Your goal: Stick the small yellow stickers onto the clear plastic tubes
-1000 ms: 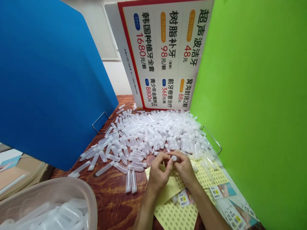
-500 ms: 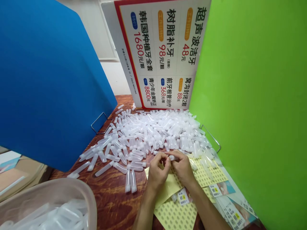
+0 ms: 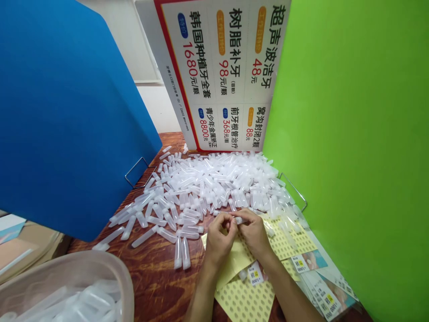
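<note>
My left hand point(image 3: 220, 233) and my right hand point(image 3: 252, 230) meet over yellow sticker sheets point(image 3: 246, 299) printed with rows of small dark marks. A small translucent plastic tube with a white cap point(image 3: 239, 220) sits in the closed fingers of my right hand. The fingertips of my left hand are pinched together at the cap's end of the tube; whatever they pinch is too small to make out. Just beyond the hands lies a big heap of similar capped tubes point(image 3: 214, 179). One pair of tubes point(image 3: 182, 252) lies side by side left of my left hand.
A translucent tub point(image 3: 125, 281) holding more tubes stands at the front left. A blue panel point(image 3: 77, 112), a printed price board point(image 3: 214, 76) and a green panel point(image 3: 351, 134) surround the wooden table point(image 3: 154, 281). Printed cards point(image 3: 321, 290) lie at the right, cardboard point(image 3: 36, 243) at the left.
The view has shifted slightly. Both hands stay together around the tube with hardly any movement of the fingers.
</note>
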A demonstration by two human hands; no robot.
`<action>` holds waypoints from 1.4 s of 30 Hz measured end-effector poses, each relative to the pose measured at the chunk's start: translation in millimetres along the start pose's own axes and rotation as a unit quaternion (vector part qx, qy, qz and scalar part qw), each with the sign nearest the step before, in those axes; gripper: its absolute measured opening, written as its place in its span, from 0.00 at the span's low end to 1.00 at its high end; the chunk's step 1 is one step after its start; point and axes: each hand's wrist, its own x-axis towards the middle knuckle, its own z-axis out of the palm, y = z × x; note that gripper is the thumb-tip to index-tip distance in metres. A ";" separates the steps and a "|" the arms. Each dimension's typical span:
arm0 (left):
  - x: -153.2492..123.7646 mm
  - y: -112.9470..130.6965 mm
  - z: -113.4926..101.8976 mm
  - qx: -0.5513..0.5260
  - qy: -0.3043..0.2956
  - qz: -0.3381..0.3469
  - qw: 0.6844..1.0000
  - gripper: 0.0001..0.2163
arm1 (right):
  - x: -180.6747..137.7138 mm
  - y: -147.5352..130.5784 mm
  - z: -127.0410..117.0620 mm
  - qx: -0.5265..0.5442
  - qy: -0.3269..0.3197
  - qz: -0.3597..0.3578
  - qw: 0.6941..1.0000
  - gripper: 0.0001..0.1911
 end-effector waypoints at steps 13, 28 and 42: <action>0.6 -1.8 1.5 -0.008 0.002 -0.008 1.000 0.09 | -1.6 -4.4 0.2 -0.008 0.004 0.013 1.000 0.20; -1.0 -11.0 3.0 0.007 -0.001 -0.017 1.000 0.08 | -1.1 -1.1 -0.4 -0.015 0.021 0.009 1.000 0.17; 0.9 -14.9 2.6 0.013 -0.063 -0.028 0.998 0.22 | 1.3 3.7 1.2 0.007 0.033 0.015 0.999 0.16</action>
